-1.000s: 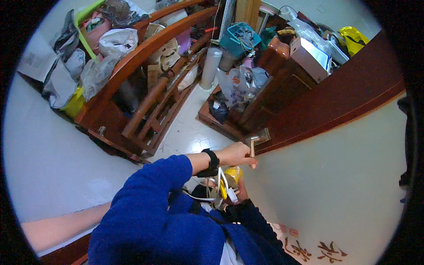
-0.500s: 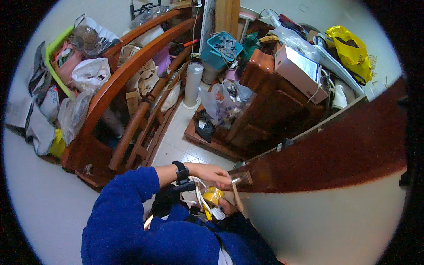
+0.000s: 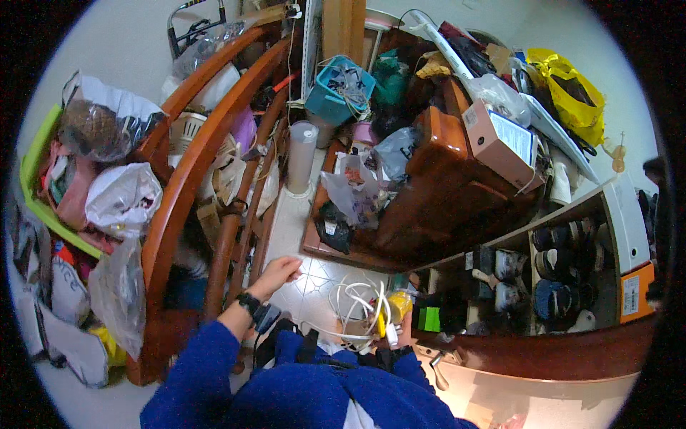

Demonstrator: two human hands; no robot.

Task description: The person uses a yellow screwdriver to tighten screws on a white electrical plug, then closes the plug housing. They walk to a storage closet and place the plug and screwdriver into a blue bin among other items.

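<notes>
Cluttered storage fills this room seen from above: white tile floor (image 3: 314,279), curved wooden chair frames (image 3: 189,171) at left stacked with plastic bags (image 3: 121,200), a dark wooden cabinet (image 3: 443,207) at centre heaped with a teal basket (image 3: 339,89), a cardboard box (image 3: 500,139) and a yellow bag (image 3: 572,93). An open shoe shelf (image 3: 543,264) at right holds pairs of shoes.

A person in a blue fleece sleeve (image 3: 200,372) looks down at both hands. The left hand (image 3: 275,273), a black watch (image 3: 250,304) on its wrist, stretches out over the floor beside the chair frame, its fingers loosely curled and holding nothing that can be seen. The right hand (image 3: 400,332) is close to the body and mostly hidden; it appears to grip a bundle of white cable (image 3: 354,304) with a yellow object (image 3: 396,307), though how tightly its fingers close cannot be told. The cable loops hang just over the floor, between the two hands and near the cabinet's foot. A wooden door edge (image 3: 543,350) with a metal handle (image 3: 436,365) runs along the lower right.
</notes>
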